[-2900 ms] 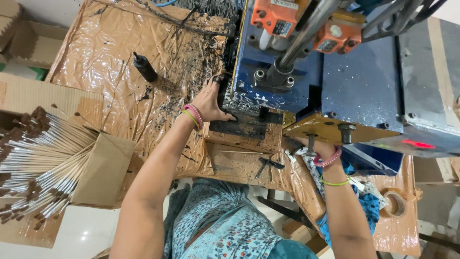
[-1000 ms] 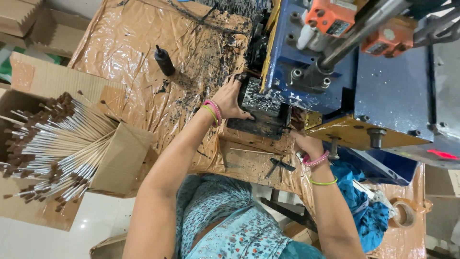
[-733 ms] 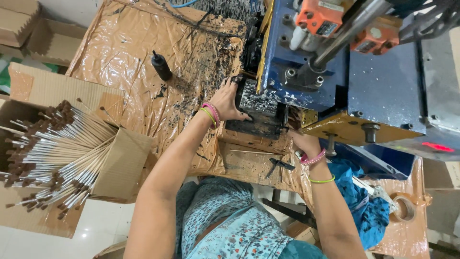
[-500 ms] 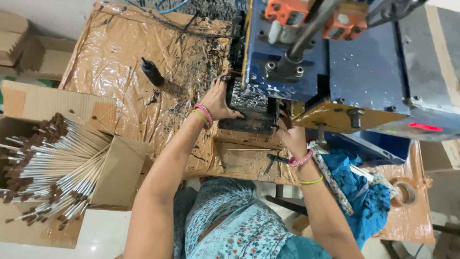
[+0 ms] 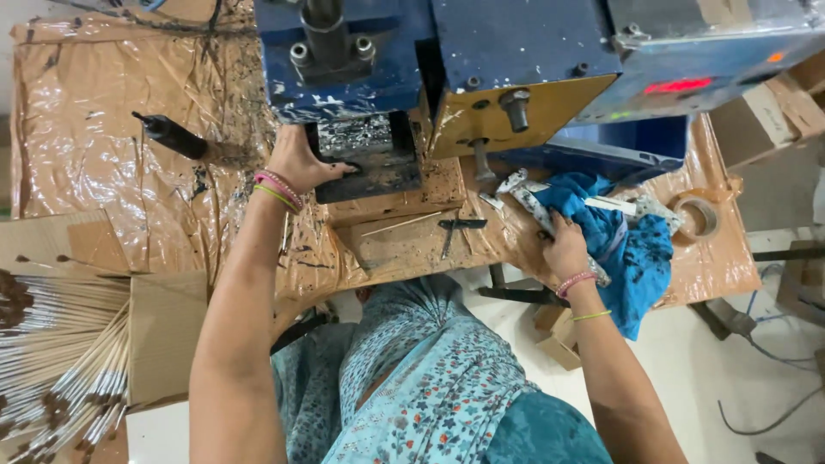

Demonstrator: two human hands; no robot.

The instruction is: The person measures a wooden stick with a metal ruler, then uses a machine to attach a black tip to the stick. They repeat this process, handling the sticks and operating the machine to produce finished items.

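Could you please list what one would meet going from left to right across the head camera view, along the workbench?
Bundle of thin sticks in a cardboard box → black bottle → left hand at the press die → small black tool → right hand → blue cloth → tape roll.

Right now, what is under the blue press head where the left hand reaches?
Under the blue press head sits a silvery textured block over a dark plate. The left hand rests on that plate, fingertips in the gap. What lies between block and plate is hidden.
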